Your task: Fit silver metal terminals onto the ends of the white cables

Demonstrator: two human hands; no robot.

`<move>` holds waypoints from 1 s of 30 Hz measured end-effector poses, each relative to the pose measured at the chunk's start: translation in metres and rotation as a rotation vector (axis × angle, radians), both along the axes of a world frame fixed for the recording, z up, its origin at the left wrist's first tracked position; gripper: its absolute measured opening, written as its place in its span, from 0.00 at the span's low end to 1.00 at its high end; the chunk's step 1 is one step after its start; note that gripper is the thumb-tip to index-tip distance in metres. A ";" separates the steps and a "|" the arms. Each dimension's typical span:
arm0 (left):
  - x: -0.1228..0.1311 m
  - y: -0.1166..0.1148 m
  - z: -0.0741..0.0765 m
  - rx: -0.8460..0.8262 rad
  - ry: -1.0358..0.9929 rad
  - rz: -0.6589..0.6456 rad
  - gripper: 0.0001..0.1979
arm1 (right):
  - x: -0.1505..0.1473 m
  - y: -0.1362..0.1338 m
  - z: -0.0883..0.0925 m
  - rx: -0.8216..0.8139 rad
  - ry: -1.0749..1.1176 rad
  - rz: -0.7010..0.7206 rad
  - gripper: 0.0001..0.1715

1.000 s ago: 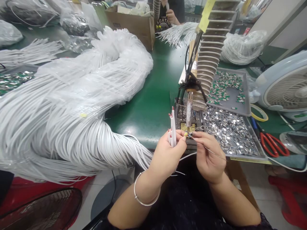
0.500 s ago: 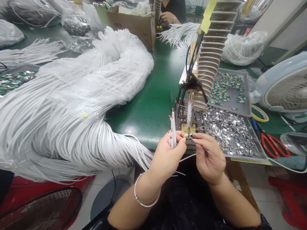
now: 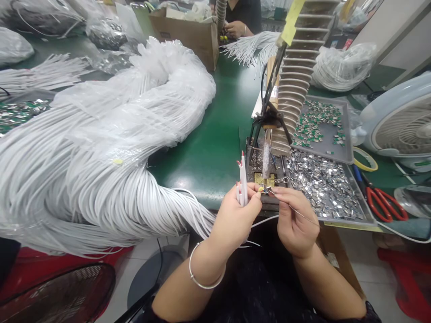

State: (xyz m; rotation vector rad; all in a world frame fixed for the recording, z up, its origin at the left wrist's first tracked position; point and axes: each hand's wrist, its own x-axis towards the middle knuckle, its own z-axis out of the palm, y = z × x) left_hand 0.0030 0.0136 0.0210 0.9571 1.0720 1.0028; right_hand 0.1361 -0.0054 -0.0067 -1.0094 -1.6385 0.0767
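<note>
1. Head view, left hand [image 3: 235, 220]: the fingers curl closed, pressed together around several white cables [image 3: 243, 184], which stand upright with their cut ends up, over the edge of a green workbench [image 3: 202, 175].
2. Right hand [image 3: 296, 226]: thumb and forefinger pinch a thin wire [image 3: 298, 213], whose end lies just beside the left hand's fingertips; the other fingers are curled.
3. Just ahead stands an upright soldering iron [image 3: 266, 159], with a tray of metal clips [image 3: 319, 186] to its right. A large bundle of white cables [image 3: 101, 166] lies left.
</note>
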 end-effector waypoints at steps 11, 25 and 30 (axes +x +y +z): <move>-0.001 -0.002 0.007 0.006 0.000 -0.009 0.08 | -0.001 -0.003 0.003 0.008 -0.023 -0.038 0.16; -0.001 -0.002 -0.003 -0.039 -0.018 -0.010 0.08 | 0.002 -0.003 -0.005 -0.034 0.052 -0.003 0.19; 0.000 0.000 -0.004 -0.063 -0.043 0.007 0.09 | 0.004 -0.001 -0.008 -0.070 0.056 0.006 0.15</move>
